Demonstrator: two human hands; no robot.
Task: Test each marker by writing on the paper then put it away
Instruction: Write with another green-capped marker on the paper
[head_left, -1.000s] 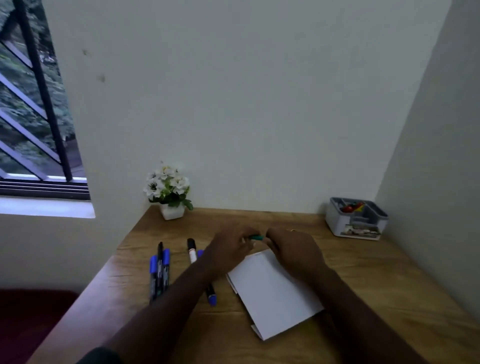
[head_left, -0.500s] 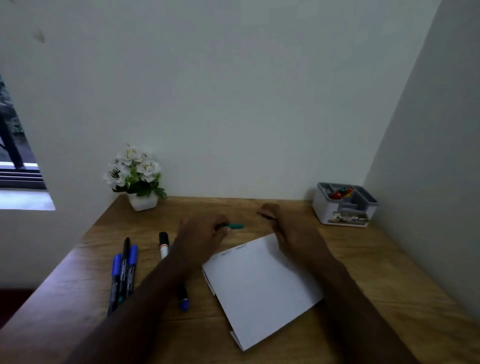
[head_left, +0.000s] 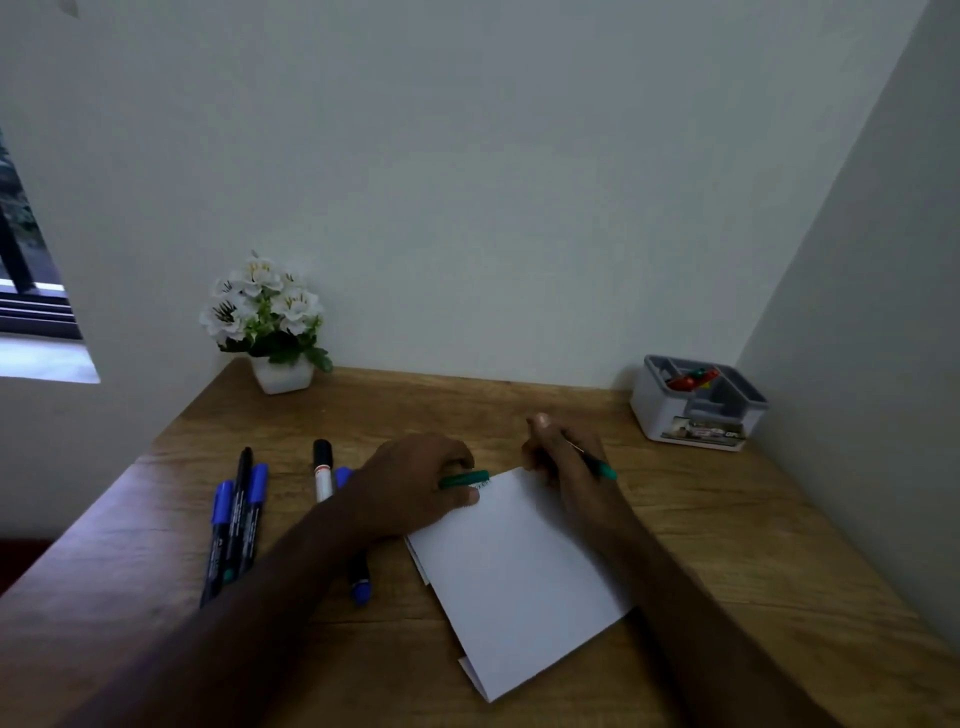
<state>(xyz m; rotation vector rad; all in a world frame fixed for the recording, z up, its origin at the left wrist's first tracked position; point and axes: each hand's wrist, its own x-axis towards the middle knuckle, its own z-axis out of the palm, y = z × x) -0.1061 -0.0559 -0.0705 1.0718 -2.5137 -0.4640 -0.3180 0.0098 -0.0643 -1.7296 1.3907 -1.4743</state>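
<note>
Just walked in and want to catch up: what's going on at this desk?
A person is testing markers on a sheet of white paper. The left hand holds a green cap at the paper's top edge, and the right hand grips the uncapped green marker beside the top corner. More markers lie to the left; an organizer sits at the back right.

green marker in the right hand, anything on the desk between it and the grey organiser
Nothing visible: bare wooden desk lies between the green marker in the right hand and the grey organiser tray at the far right.
</note>
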